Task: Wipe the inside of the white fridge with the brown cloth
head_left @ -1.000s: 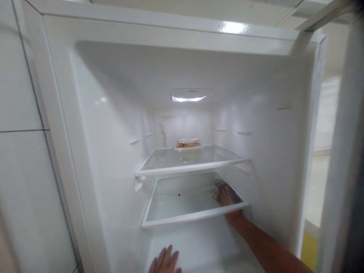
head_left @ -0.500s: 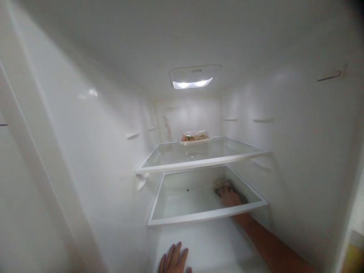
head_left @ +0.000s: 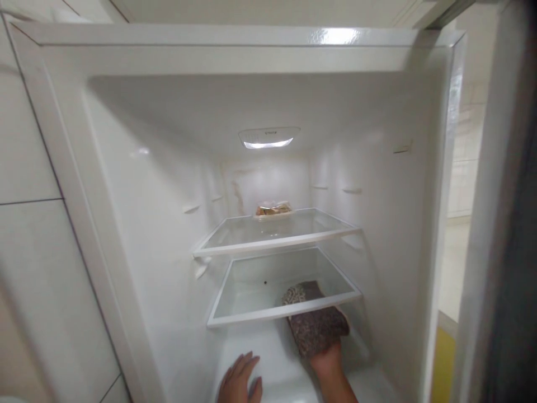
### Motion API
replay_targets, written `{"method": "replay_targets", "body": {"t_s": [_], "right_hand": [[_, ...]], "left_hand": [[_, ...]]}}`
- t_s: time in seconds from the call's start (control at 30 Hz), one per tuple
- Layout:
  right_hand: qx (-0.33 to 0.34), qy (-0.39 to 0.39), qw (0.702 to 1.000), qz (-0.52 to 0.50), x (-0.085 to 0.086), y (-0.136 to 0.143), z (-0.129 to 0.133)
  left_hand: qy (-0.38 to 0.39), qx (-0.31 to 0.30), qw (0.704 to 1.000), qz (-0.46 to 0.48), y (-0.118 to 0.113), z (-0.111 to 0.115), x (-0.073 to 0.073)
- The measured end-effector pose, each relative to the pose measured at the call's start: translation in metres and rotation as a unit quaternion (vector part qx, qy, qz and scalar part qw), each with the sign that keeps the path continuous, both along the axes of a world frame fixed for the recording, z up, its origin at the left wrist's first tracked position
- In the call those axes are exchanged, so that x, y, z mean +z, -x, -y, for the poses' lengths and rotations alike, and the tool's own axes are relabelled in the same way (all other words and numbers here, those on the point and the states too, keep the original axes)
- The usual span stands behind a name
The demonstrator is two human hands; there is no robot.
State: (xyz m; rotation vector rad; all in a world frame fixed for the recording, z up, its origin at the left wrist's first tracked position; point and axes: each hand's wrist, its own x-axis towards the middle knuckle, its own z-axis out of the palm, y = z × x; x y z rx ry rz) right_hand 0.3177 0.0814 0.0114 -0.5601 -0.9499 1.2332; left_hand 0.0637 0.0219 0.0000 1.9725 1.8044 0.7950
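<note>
Inside a white fridge, my right hand (head_left: 327,358) grips a dark, patterned cloth (head_left: 316,330) below the lower glass shelf (head_left: 251,295). The cloth hangs over my fingers, and its far end shows through the glass. My left hand (head_left: 240,379) is at the bottom centre, near the fridge floor, with its fingers apart and nothing in it.
A wrapped tray of food (head_left: 273,210) stands at the back of the upper glass shelf (head_left: 277,232). A lit lamp (head_left: 269,138) is on the ceiling. The fridge's side frame and an open door (head_left: 490,224) are at the right; tiled wall (head_left: 37,252) at the left.
My view has drawn back, so the fridge's front frame now shows. My right hand has come forward from the back right with the cloth. My left hand has shifted slightly left.
</note>
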Motion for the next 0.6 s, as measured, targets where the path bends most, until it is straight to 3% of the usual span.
{"method": "replay_targets", "body": {"t_s": [0.07, 0.1, 0.17, 0.23, 0.3, 0.33, 0.43, 0.6], "right_hand": [[0.029, 0.006, 0.998, -0.062, 0.012, 0.007, 0.006], [0.032, 0.008, 0.995, -0.090, 0.019, 0.008, 0.007], [0.024, 0.007, 0.991, -0.133, 0.035, 0.007, 0.009], [0.008, 0.005, 0.988, -0.154, 0.046, 0.000, 0.009], [-0.024, 0.013, 0.988, -0.155, 0.051, -0.011, 0.007], [-0.045, 0.020, 0.987, -0.153, 0.053, -0.017, 0.006], [-0.111, 0.023, 0.985, -0.127, 0.055, -0.037, 0.001], [-0.139, -0.003, 0.989, -0.058, 0.067, -0.037, -0.008]], "left_hand": [[-0.014, 0.033, 0.986, 0.165, 0.001, 0.002, 0.011], [-0.009, 0.050, 0.965, 0.257, -0.001, 0.004, 0.019], [0.029, 0.073, 0.898, 0.434, -0.008, 0.007, 0.042], [0.061, 0.079, 0.805, 0.585, -0.017, 0.009, 0.068], [0.065, 0.087, 0.732, 0.672, -0.025, 0.007, 0.092], [0.066, 0.097, 0.714, 0.691, -0.027, 0.006, 0.102], [0.060, 0.150, 0.707, 0.689, -0.028, -0.002, 0.118], [0.034, 0.219, 0.736, 0.640, -0.022, -0.015, 0.112]]}}
